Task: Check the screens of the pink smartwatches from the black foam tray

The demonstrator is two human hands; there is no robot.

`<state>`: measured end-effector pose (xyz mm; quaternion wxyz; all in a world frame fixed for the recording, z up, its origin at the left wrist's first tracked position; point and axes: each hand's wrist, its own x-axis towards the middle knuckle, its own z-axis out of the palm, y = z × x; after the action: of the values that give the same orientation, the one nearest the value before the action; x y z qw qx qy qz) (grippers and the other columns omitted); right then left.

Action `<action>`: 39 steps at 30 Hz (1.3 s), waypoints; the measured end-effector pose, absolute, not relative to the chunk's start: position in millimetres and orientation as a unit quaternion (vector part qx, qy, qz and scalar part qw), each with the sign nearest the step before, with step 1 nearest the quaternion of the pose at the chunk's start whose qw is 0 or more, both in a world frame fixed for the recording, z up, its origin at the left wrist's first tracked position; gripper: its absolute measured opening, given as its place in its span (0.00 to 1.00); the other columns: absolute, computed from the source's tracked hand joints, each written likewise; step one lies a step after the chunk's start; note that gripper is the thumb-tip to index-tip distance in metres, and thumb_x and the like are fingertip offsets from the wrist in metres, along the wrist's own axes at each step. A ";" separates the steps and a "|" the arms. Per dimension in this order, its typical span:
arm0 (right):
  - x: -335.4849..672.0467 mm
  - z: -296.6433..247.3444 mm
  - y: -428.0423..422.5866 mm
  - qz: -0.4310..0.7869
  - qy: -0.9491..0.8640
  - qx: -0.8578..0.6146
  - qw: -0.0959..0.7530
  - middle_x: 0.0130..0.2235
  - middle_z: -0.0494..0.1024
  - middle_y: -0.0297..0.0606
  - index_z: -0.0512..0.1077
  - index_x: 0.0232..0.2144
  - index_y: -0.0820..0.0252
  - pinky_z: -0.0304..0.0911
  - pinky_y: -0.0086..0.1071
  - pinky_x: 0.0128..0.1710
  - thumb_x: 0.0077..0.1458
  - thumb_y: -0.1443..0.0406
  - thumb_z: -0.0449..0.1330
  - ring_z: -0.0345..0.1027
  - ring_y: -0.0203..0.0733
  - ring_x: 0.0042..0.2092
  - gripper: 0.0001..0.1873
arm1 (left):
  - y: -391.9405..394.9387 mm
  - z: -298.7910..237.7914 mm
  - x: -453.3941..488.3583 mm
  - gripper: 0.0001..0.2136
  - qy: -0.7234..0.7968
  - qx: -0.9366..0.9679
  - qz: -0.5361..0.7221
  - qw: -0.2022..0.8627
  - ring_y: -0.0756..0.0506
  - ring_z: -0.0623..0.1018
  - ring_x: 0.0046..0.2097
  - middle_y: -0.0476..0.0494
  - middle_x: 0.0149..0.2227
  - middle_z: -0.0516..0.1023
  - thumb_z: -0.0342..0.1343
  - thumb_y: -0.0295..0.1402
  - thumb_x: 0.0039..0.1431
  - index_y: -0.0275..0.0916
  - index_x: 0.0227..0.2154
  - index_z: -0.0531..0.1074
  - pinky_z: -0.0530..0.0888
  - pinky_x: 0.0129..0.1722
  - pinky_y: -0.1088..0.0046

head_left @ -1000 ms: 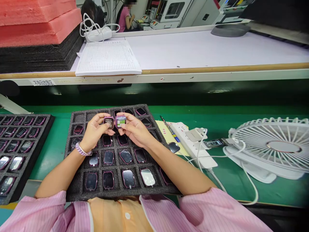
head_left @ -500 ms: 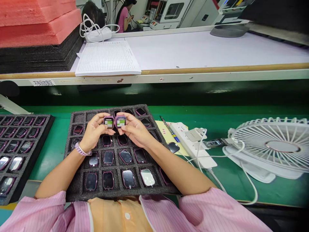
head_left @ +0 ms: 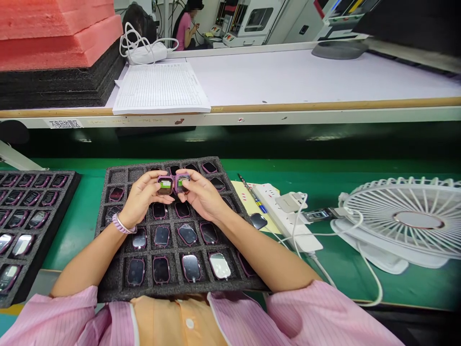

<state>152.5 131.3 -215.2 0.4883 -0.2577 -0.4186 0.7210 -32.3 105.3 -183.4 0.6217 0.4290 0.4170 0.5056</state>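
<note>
My left hand (head_left: 145,196) pinches a purple-framed smartwatch (head_left: 165,185) whose screen is lit with a green patch. Close beside it, my right hand (head_left: 201,196) grips a second purple smartwatch (head_left: 182,183), its lit screen partly covered by my thumb. Both watches are held side by side, nearly edge to edge, above a black foam tray (head_left: 120,173). Several more purple-rimmed watches lie in the tray's square pockets, mostly with dark screens, one of them a bright reflecting watch (head_left: 220,265) in the front row. My hands hide some of the pockets.
Left stands another foam tray (head_left: 74,185) of watches. To the right are a pen (head_left: 255,196), a white power strip (head_left: 288,221) with cables and a white fan (head_left: 406,221). A shelf behind holds a paper form (head_left: 162,89) and foam stacks (head_left: 61,43). A person (head_left: 185,29) sits beyond.
Both watches have tilted, and their screens now look darker with smaller green patches. My right thumb covers more of its watch's screen. The hands have barely shifted.
</note>
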 end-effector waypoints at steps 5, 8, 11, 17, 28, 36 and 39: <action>152.1 -215.5 130.4 0.715 -0.425 -0.257 0.493 0.35 0.75 0.31 0.72 0.46 0.57 0.62 0.29 0.26 0.50 0.57 0.77 0.62 0.32 0.26 0.26 | 104.6 -183.8 -32.9 0.22 0.413 0.445 0.496 0.621 0.43 0.86 0.30 0.46 0.39 0.82 0.68 0.36 0.50 0.38 0.48 0.72 0.86 0.33 0.68; 152.1 -216.2 130.5 0.711 -0.430 -0.265 0.490 0.33 0.73 0.30 0.72 0.46 0.57 0.62 0.30 0.26 0.49 0.55 0.78 0.62 0.32 0.26 0.28 | 104.7 -184.5 -33.1 0.22 0.415 0.450 0.495 0.617 0.43 0.86 0.30 0.46 0.39 0.82 0.67 0.36 0.51 0.37 0.48 0.72 0.86 0.33 0.68; 152.7 -217.0 130.3 0.713 -0.435 -0.260 0.485 0.34 0.74 0.30 0.72 0.47 0.56 0.64 0.30 0.28 0.50 0.57 0.77 0.63 0.33 0.26 0.26 | 104.9 -185.0 -33.0 0.22 0.418 0.448 0.498 0.614 0.43 0.86 0.30 0.46 0.39 0.82 0.68 0.36 0.51 0.37 0.48 0.72 0.86 0.32 0.69; 153.9 -216.7 129.7 0.718 -0.437 -0.247 0.482 0.36 0.75 0.31 0.72 0.49 0.57 0.66 0.30 0.31 0.49 0.64 0.74 0.67 0.33 0.28 0.25 | 105.6 -185.8 -32.6 0.23 0.428 0.446 0.503 0.604 0.44 0.85 0.29 0.45 0.38 0.82 0.69 0.36 0.51 0.36 0.48 0.71 0.85 0.30 0.71; 154.3 -216.6 131.3 0.718 -0.444 -0.250 0.474 0.35 0.76 0.31 0.72 0.49 0.56 0.69 0.32 0.32 0.53 0.59 0.74 0.69 0.35 0.28 0.25 | 107.1 -189.9 -32.8 0.24 0.436 0.471 0.504 0.578 0.47 0.85 0.29 0.39 0.48 0.81 0.70 0.37 0.52 0.37 0.50 0.71 0.86 0.32 0.71; 155.5 -216.0 133.9 0.718 -0.450 -0.240 0.474 0.39 0.79 0.34 0.72 0.52 0.55 0.72 0.34 0.36 0.49 0.63 0.74 0.74 0.38 0.32 0.28 | 108.6 -189.4 -33.7 0.30 0.432 0.497 0.524 0.540 0.49 0.84 0.32 0.37 0.53 0.78 0.70 0.35 0.51 0.37 0.57 0.70 0.85 0.37 0.72; 158.0 -201.7 134.6 0.718 -0.458 -0.224 0.473 0.40 0.80 0.34 0.72 0.52 0.55 0.72 0.32 0.37 0.49 0.65 0.74 0.76 0.38 0.33 0.28 | 104.4 -172.8 -32.6 0.34 0.413 0.513 0.534 0.530 0.51 0.83 0.34 0.38 0.52 0.78 0.71 0.30 0.49 0.37 0.60 0.69 0.84 0.39 0.74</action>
<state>158.0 134.6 -201.7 0.4729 -0.2240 -0.4585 0.7183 -32.6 104.4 -172.8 0.5300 0.5127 0.4131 0.5344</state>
